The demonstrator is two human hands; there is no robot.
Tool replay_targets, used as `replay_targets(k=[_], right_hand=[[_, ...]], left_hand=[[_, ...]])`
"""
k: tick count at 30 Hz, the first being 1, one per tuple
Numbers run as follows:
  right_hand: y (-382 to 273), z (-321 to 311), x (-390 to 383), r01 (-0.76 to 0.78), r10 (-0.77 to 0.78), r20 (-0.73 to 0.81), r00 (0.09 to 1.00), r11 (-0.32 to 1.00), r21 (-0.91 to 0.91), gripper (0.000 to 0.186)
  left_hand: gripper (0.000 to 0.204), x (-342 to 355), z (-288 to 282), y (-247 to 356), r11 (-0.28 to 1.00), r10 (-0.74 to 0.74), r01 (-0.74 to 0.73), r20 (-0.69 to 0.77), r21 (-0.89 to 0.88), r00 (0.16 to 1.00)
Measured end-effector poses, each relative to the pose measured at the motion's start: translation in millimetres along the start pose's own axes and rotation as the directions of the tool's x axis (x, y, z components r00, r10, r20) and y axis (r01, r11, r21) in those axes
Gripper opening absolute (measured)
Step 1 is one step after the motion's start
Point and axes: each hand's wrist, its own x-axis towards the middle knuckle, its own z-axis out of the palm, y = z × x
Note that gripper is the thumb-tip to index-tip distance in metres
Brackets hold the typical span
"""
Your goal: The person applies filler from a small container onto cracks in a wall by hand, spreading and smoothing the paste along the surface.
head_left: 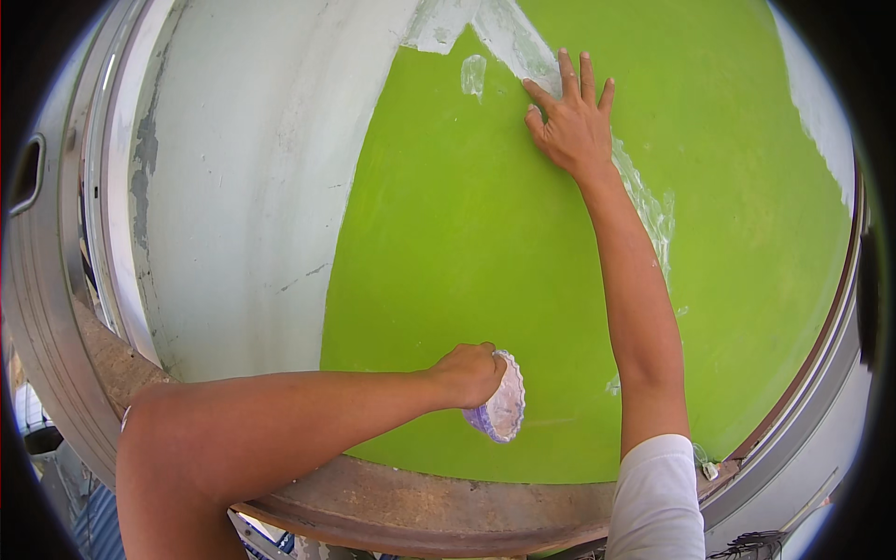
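My left hand (467, 375) is closed on the rim of a small scalloped bowl (507, 401), purple outside, tilted so its whitish, coated inside shows. It hangs in front of a large green panel (467, 252). Higher up, my right hand (574, 131) reaches over the panel with its fingers spread. Its fingertips lie at the edge of a wet-looking white patch (518, 47). A white smear (644, 201) runs down the green beside my right forearm, and a small white dab (473, 75) sits left of the hand.
Pale grey-white surface (252, 187) borders the green on the left, with scuffed, dark marks near its edge. A brown ledge (411, 504) runs along the bottom. Metal framing (37, 252) stands at far left, with more pale surface (812, 84) at upper right.
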Motion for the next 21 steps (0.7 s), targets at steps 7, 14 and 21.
replay_targets(k=[7, 14, 21], right_hand=[[1, 12, 2, 0.009, -0.008, -0.023, 1.000, 0.999, 0.040, 0.047], [-4, 15, 6, -0.121, 0.118, -0.047, 0.992, 0.991, -0.051, 0.051], [13, 25, 13, -0.327, 0.322, -0.056, 0.945, 0.933, -0.150, 0.057]], left_hand=[[0.050, 1, 4, 1, 0.999, 0.034, -0.035, -0.012, -0.005, 0.999], [0.050, 1, 5, 2, 0.998, 0.066, -0.066, -0.011, 0.022, 0.998], [0.050, 4, 5, 3, 0.999, 0.052, -0.052, -0.008, 0.007, 0.999]])
